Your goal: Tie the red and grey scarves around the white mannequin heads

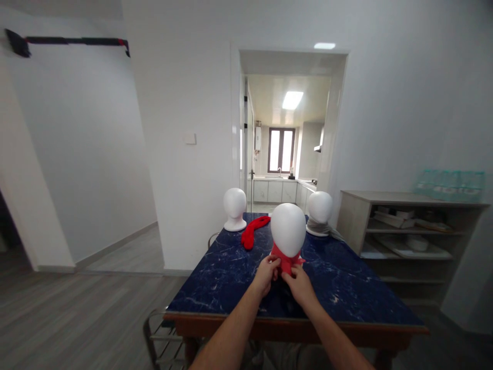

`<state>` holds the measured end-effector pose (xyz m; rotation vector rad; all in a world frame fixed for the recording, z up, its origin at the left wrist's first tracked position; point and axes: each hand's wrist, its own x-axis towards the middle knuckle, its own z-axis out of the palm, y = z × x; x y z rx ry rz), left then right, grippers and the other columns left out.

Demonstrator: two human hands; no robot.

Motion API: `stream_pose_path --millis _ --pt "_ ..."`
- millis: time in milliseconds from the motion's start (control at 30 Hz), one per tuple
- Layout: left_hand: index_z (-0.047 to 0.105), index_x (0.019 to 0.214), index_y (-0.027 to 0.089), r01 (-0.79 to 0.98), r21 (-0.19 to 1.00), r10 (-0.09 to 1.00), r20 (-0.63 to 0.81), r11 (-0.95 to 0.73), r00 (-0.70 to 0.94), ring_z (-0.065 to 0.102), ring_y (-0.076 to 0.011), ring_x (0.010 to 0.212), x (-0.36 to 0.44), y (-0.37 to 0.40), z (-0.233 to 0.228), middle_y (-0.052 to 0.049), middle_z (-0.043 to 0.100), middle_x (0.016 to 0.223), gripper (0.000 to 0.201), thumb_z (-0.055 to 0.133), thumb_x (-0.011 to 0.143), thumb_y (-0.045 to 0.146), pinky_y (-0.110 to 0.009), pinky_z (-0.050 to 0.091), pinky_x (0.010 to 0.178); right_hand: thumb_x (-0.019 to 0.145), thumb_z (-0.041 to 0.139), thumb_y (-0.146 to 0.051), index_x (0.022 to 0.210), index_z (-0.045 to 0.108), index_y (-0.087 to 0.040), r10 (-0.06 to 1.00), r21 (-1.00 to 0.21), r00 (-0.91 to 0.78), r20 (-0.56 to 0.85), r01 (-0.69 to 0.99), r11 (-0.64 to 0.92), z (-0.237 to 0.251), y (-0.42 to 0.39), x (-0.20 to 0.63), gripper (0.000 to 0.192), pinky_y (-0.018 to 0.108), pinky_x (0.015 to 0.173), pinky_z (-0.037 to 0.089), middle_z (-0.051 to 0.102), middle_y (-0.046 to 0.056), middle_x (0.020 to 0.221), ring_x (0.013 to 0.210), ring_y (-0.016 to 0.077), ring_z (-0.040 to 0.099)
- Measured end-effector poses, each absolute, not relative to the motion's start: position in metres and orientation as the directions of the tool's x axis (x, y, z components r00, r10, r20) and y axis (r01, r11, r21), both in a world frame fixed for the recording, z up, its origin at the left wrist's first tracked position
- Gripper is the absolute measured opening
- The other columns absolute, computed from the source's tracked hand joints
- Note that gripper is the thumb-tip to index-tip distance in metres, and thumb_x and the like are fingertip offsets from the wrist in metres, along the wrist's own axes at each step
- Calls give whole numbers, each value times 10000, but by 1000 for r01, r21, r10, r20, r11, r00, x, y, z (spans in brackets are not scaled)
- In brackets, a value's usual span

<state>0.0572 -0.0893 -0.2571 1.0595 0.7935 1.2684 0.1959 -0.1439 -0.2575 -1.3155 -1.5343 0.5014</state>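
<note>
Bare forearms (235,329) enter bottom centre. My left hand (266,274) and right hand (301,283) pinch red cloth (285,264) below a white head (288,229).

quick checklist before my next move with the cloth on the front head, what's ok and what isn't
1. Left hand at the pinkish-red cloth: ok, fingers on it.
2. Right hand at the same cloth: ok, fingers on it, on the other side.
3. Front mannequin head upright: ok.
4. Pinkish-red cloth secured: cannot tell, the fingers hide part of it.
5. Bright red cloth apart from both hands: ok, it lies farther back.
6. Grey cloth ends tucked in: not ok, one trails onto the table.
</note>
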Motion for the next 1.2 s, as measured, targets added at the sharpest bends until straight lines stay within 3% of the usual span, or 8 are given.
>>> stream_pose_path --millis 133,267,433,533,700,867,1100,1200 --pt "617 933 168 -375 927 984 85 -22 153 410 -60 390 58 -88 -257 53 603 579 482 855 654 480 -209 247 402 767 704 -563 708 749 -159 981 -975 60 186 134 177 -250 -146 208 411 332 775 465 716 73 779 785 229 627" --pt "613 955 175 -395 918 985 55 14 162 519 -93 451 60 -92 -255 42 619 588 471 867 651 429 -208 357 455 721 790 -571 981 818 -164 998 -991 -20 64 -117 61 -236 -160 216 483 359 885 515 780 103 1004 993 266 688" --pt "629 991 167 -355 935 984 80 -19 160 535 -99 477 61 -96 -254 44 622 597 502 914 652 405 -209 368 472 724 785 -505 863 839 -169 913 -907 191 360 298 296 -230 -171 220 368 417 1042 476 744 157 1194 1138 333 659" --pt "637 984 161 -337 941 984 93 -38 151 519 -97 462 61 -97 -253 55 600 575 490 916 654 392 -210 356 461 809 727 -494 853 836 -171 854 -829 191 484 411 379 -234 -174 221 343 381 981 494 742 150 1103 1050 308 676" --pt "646 1001 157 -331 943 984 97 -43 150 521 -91 457 60 -96 -254 4 699 688 481 889 671 409 -219 358 450 750 758 -615 812 801 -143 956 -960 159 246 176 217 -241 -166 232 478 335 731 487 752 86 805 756 244 656" --pt "633 1066 154 -301 952 980 108 -54 168 538 -86 470 59 -97 -255 -57 783 875 503 861 696 408 -222 371 459 634 832 -629 870 802 -106 997 -1000 74 18 6 18 -236 -151 245 575 298 624 436 764 101 787 660 204 637" --pt "654 1181 139 -330 943 968 122 -44 218 542 -64 504 51 -96 -257 -140 789 1168 535 819 711 335 -213 380 469 707 824 -384 677 637 -173 996 -862 43 84 504 51 -206 -149 266 283 250 523 278 625 -5 591 546 121 500" --pt "646 1280 143 -207 972 973 152 -115 174 705 -159 727 41 -93 -253 -162 763 1246 614 820 719 321 -263 518 623 732 805 -336 663 631 -177 987 -790 -20 158 598 138 -190 -150 274 245 247 536 280 607 -22 589 564 118 495"
